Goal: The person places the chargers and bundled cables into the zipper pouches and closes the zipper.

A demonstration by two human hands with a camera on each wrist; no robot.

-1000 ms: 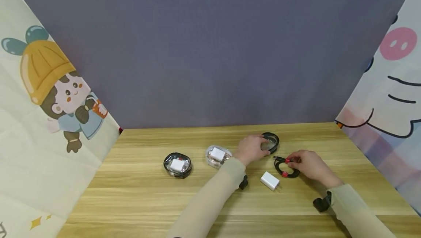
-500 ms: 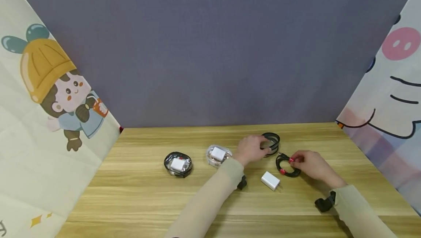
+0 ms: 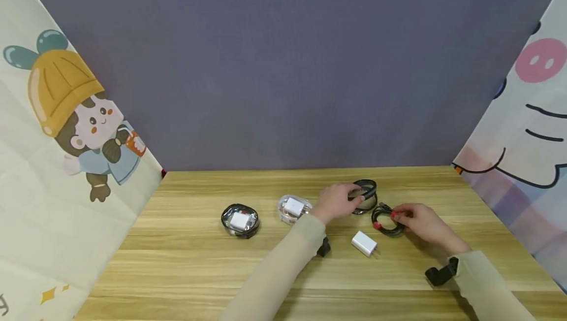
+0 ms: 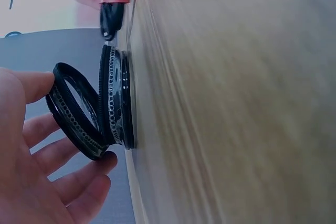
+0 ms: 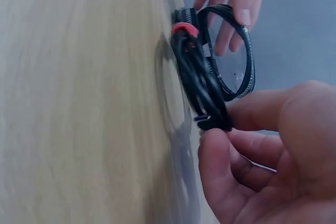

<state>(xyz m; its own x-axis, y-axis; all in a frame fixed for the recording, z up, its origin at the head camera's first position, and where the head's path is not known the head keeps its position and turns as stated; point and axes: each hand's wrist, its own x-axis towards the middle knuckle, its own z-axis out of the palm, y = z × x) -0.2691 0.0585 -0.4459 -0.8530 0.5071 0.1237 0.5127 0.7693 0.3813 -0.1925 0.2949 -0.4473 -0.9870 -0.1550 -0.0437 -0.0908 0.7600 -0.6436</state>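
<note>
A small round clear zip case with black edging (image 3: 367, 208) stands opened at the back right of the table. My left hand (image 3: 335, 202) holds its raised lid (image 4: 79, 111) between thumb and fingers; the lower half (image 4: 118, 98) rests on the table. To the right, my right hand (image 3: 423, 223) pinches a coiled black cable (image 3: 390, 233) with red ties. In the right wrist view the coil (image 5: 197, 80) is tilted up off the table, close to the case. A white charger plug (image 3: 364, 243) lies in front of both hands, its prongs pointing right.
Left of my left hand lies a clear case with light edging (image 3: 293, 208) holding a white plug, partly behind the forearm. Further left is a black-edged case (image 3: 239, 221) with a plug inside. A grey panel (image 3: 283, 75) rises behind the wooden table (image 3: 186, 262).
My left hand has lifted the case's lid further up. The cable coil in my right hand has turned and tilted, shifting slightly towards the case. The plug stays put.
</note>
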